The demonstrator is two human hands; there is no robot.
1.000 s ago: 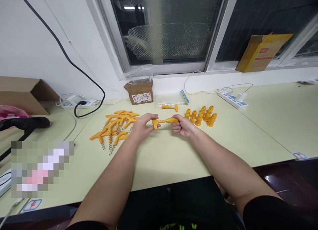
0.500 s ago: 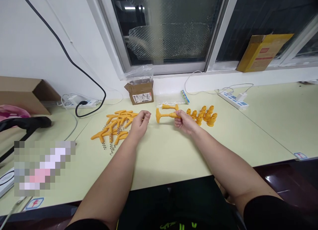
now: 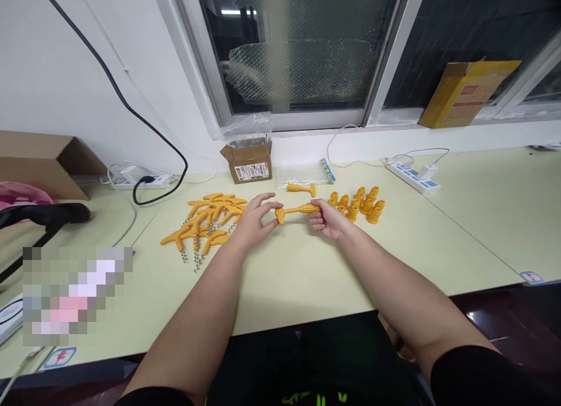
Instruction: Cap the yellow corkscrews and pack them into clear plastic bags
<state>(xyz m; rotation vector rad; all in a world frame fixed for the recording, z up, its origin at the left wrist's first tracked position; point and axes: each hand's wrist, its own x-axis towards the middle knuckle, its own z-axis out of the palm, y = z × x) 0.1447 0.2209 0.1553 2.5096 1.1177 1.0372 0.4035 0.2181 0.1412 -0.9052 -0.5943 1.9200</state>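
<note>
A yellow corkscrew (image 3: 289, 211) is held level between my two hands, its T-shaped handle to the left and a sleeve on its right end. My right hand (image 3: 326, 219) is closed around the sleeve. At the other end, the thumb and a finger of my left hand (image 3: 256, 219) pinch the T-handle, while its other fingers spread out. Another yellow corkscrew with a sleeve (image 3: 300, 188) lies just beyond. Left of my left hand is a pile of yellow T-handles with bare metal spirals (image 3: 197, 225). Several loose yellow sleeves (image 3: 359, 204) stand right of my right hand.
Behind the hands are a small opened cardboard box (image 3: 250, 163) and a clear plastic bag (image 3: 298, 175) on the table (image 3: 302, 277). Power strips (image 3: 412, 175) with cables stand along the wall. A black cable (image 3: 127, 105) hangs at left.
My left hand has opened from a closed posture, moved slightly right and taken hold of the T-handle. The corkscrew has tilted a little in my right hand.
</note>
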